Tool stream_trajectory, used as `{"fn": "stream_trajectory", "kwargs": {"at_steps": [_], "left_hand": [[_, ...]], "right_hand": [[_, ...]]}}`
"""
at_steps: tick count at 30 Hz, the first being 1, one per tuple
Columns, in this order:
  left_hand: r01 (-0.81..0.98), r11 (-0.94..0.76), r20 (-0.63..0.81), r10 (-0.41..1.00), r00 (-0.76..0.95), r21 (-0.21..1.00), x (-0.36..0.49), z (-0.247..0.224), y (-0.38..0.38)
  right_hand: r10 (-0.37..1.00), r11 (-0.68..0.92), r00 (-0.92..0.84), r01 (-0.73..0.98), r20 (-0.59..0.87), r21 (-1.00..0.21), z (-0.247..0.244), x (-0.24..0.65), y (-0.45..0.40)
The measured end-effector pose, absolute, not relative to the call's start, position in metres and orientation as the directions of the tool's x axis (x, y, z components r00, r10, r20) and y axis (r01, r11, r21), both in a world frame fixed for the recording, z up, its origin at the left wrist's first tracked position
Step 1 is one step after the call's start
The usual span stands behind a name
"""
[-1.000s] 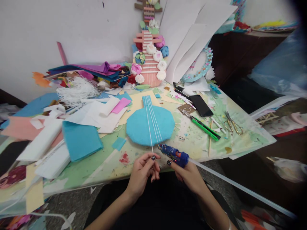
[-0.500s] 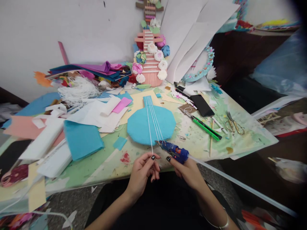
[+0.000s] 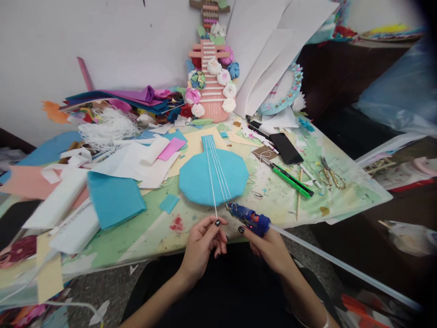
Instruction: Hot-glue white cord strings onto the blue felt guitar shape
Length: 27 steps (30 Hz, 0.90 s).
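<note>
A blue guitar-shaped piece lies on the table with several white strings running from its neck down over the body. My left hand pinches the end of the leftmost string below the body's bottom edge, pulling it straight. In my right hand is a blue glue gun, its nozzle just off the lower edge of the guitar, right of the held string. A long clear glue stick sticks out of the gun's back.
A green utility knife, a black phone and gold-handled scissors lie to the right. Folded blue paper and white paper strips are on the left. A pink flowered guitar leans on the wall behind.
The glue gun's nozzle has drawn slightly away from the guitar's lower edge, down and to the right. My left hand still holds the string taut. The view has shifted a little.
</note>
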<state>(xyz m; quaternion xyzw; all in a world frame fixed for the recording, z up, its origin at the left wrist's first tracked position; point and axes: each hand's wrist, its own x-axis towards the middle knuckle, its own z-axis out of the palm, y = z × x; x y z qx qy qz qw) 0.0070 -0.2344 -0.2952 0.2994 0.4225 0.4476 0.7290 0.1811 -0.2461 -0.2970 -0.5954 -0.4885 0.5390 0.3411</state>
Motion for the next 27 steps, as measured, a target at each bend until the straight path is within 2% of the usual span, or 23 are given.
{"fn": "stream_trajectory", "kwargs": {"at_steps": [13, 27], "left_hand": [[-0.395, 0.42, -0.352, 0.906, 0.236, 0.817, 0.006, -0.2955, -0.2372], [-0.41, 0.422, -0.352, 0.905, 0.239, 0.808, 0.0055, -0.2965, -0.2381]], "right_hand": [[0.942, -0.319, -0.063, 0.139, -0.33, -0.937, -0.3057, 0.1754, -0.2476], [0.969, -0.235, -0.021, 0.21, -0.244, -0.949, -0.3002, 0.1762, -0.2484]]}}
